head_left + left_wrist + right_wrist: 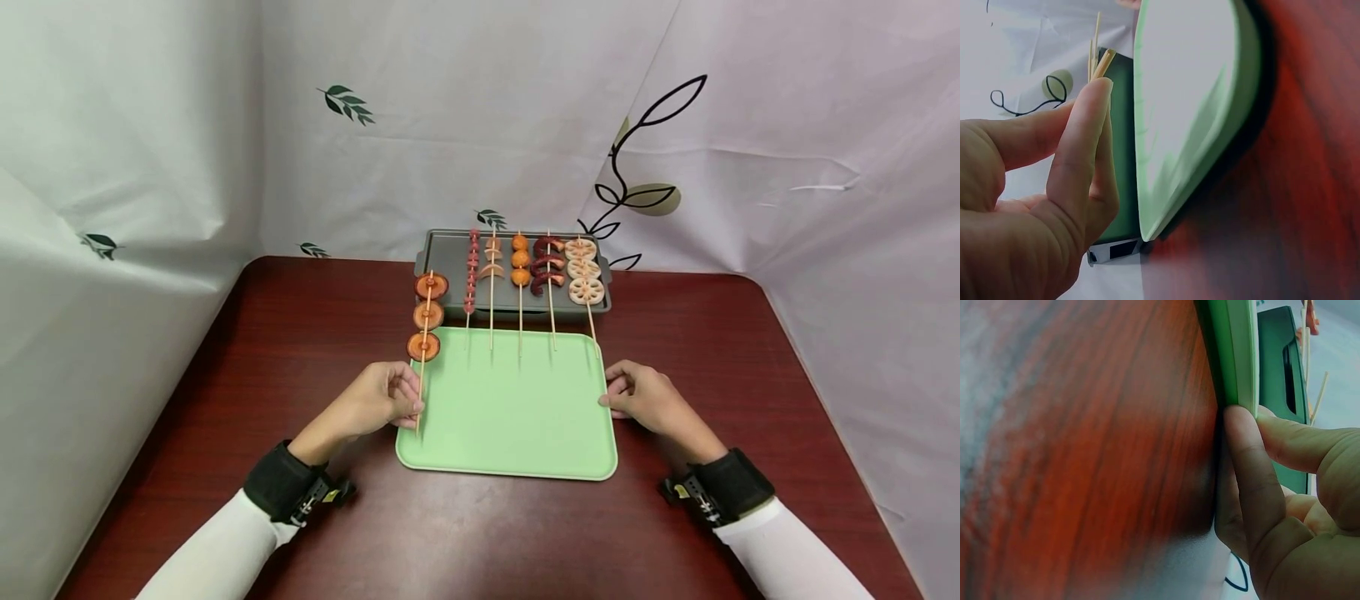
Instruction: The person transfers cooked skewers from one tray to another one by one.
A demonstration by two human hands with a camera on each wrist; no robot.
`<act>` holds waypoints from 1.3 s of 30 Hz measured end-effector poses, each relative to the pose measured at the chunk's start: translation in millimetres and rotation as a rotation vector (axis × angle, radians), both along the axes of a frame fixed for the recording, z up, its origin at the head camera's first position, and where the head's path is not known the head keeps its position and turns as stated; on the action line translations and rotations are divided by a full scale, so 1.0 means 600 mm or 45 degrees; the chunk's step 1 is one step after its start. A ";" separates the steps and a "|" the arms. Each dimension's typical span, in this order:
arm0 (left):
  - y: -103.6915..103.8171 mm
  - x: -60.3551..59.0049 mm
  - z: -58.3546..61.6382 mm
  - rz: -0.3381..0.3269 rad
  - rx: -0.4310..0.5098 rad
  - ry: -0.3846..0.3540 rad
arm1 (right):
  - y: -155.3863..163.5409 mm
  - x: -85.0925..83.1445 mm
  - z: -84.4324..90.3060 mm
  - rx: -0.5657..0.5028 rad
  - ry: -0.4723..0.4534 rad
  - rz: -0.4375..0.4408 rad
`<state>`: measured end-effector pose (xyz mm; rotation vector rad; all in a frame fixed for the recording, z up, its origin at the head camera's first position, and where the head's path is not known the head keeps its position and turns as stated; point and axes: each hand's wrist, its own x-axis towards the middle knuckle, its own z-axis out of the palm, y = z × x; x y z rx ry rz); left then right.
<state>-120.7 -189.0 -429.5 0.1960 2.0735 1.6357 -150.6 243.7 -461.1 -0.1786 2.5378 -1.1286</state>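
Note:
My left hand (378, 398) pinches the bare lower end of a wooden skewer (422, 379) threaded with three brown mushroom slices (428, 315). This skewer lies over the left edge of a light green tray (517, 408), its top slice overlapping the grey grill pan (450, 250) in the head view. In the left wrist view the stick's end (1105, 62) pokes out past thumb and fingertip, beside the tray's rim. At the tray's right side, my right hand (643, 397) grips the rim between thumb and fingers; the right wrist view shows the fingertips on that edge (1244, 375).
Across the grill pan lie skewers of small pink pieces (472, 271), pale orange curved pieces (492, 271), orange balls (520, 260), dark red tentacles (548, 265) and lotus root slices (585, 271). Their sticks reach over the tray's back edge. A patterned white curtain (450, 108) stands behind the dark red table (322, 325).

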 end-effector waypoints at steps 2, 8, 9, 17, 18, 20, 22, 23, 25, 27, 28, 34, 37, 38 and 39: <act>-0.001 0.005 -0.002 -0.014 -0.005 0.004 | 0.000 0.001 0.000 -0.004 -0.001 -0.001; -0.002 0.023 -0.007 -0.023 -0.052 0.000 | -0.003 0.002 -0.001 -0.008 0.006 0.007; -0.001 0.026 -0.008 -0.021 -0.058 0.003 | -0.003 0.002 -0.001 -0.006 0.006 0.007; 0.001 0.056 -0.010 -0.027 -0.099 0.035 | 0.000 0.000 -0.001 0.007 0.009 0.022; 0.001 0.059 -0.010 -0.029 -0.100 0.033 | 0.000 0.000 -0.001 0.008 0.009 0.023; 0.001 0.064 -0.010 -0.029 -0.100 0.028 | 0.001 -0.001 -0.002 0.009 0.011 0.023; 0.000 0.068 -0.012 -0.031 -0.095 0.022 | 0.001 -0.001 -0.002 0.008 0.010 0.024; 0.000 0.070 -0.013 -0.032 -0.092 0.017 | 0.001 -0.001 -0.002 0.006 0.008 0.025; -0.001 0.072 -0.014 -0.029 -0.089 0.004 | 0.002 -0.002 -0.002 0.007 0.011 0.026; -0.001 0.075 -0.016 -0.024 -0.085 -0.011 | 0.002 -0.002 -0.002 0.005 0.011 0.031; 0.000 0.076 -0.017 -0.020 -0.081 -0.021 | 0.002 -0.002 -0.001 0.008 0.012 0.034; -0.001 0.082 -0.023 0.006 -0.036 -0.083 | 0.003 -0.002 0.000 0.004 0.014 0.031; -0.001 0.084 -0.023 0.018 -0.027 -0.106 | 0.003 -0.003 0.001 -0.002 0.013 0.028; -0.001 0.084 -0.022 0.021 -0.029 -0.111 | 0.003 -0.003 0.001 -0.003 0.011 0.027; -0.001 0.085 -0.022 0.024 -0.032 -0.113 | 0.003 -0.003 0.001 -0.001 0.012 0.027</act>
